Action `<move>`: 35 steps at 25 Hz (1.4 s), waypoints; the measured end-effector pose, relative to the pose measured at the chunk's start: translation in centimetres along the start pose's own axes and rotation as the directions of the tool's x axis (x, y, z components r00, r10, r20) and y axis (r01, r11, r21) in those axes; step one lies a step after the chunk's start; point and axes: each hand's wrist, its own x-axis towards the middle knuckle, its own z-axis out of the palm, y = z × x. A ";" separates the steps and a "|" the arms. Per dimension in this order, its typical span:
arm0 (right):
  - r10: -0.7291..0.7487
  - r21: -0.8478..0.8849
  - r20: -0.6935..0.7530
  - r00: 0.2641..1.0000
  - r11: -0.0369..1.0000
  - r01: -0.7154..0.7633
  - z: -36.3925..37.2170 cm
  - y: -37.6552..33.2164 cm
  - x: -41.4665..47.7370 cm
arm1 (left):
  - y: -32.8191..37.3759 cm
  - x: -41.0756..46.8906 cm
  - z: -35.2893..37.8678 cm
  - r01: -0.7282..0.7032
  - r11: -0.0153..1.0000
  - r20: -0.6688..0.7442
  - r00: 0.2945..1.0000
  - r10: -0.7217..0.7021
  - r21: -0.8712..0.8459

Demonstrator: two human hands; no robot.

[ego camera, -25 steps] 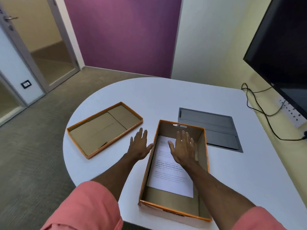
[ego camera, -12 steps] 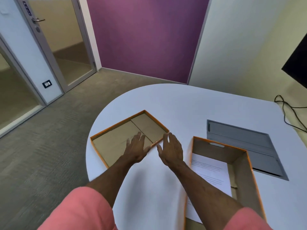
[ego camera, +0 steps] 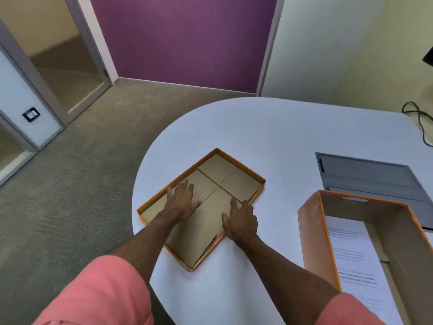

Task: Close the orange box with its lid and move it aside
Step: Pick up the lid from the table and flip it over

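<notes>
A: Starting at the far left, we saw a glass door [ego camera: 58, 57] and grey carpet [ego camera: 70, 195], with a purple wall [ego camera: 182, 38] behind. What came next?

B: Next we met the rounded end of the white table [ego camera: 269, 127]. On it, near the left edge, the orange lid [ego camera: 236, 181] lay upside down, brown cardboard inside facing up, turned at an angle to us.

A: And our hands?

B: Our left hand [ego camera: 181, 201] was over the lid's inside, palm down, fingers spread wide and holding nothing. We could not tell whether it touched the cardboard. Our right hand [ego camera: 241, 221] was at the lid's near right rim, palm down, fingers loosely spread, also empty. It seemed to rest on the rim and the tabletop just beside it, though we could not be sure of contact. Both pink sleeves [ego camera: 98, 294] showed at the bottom.

A: Where was the box?

B: Well apart to the right we saw the orange box [ego camera: 314, 235], open and upright, cut by the frame's edge. A printed sheet of paper [ego camera: 351, 259] lay on its floor. Beyond it a grey panel [ego camera: 370, 177] sat flush in the tabletop, and a black cable [ego camera: 419, 118] trailed at the far right.
</notes>
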 end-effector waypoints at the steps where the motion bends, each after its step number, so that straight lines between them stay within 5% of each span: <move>1: 0.043 0.018 0.020 0.999 0.999 -0.043 0.5 -0.3 0.5 | -1.1 1.1 0.1 0.002 1.000 0.003 1.000 -0.002 0.004; 9: 0.285 0.251 0.132 0.949 0.917 -0.310 3.1 -1.0 2.8 | -5.3 6.0 1.6 0.088 0.995 0.145 0.986 -0.080 -0.047; 25: 0.254 0.183 -0.017 0.967 0.952 -0.247 0.4 1.0 3.6 | -1.5 5.7 -0.6 0.249 0.935 -0.071 0.959 -0.274 -0.254; 35: 0.192 0.158 -0.232 0.954 0.975 -0.158 -13.8 9.8 3.8 | 9.1 3.3 -7.3 -0.016 0.905 -0.320 0.938 -0.134 -0.425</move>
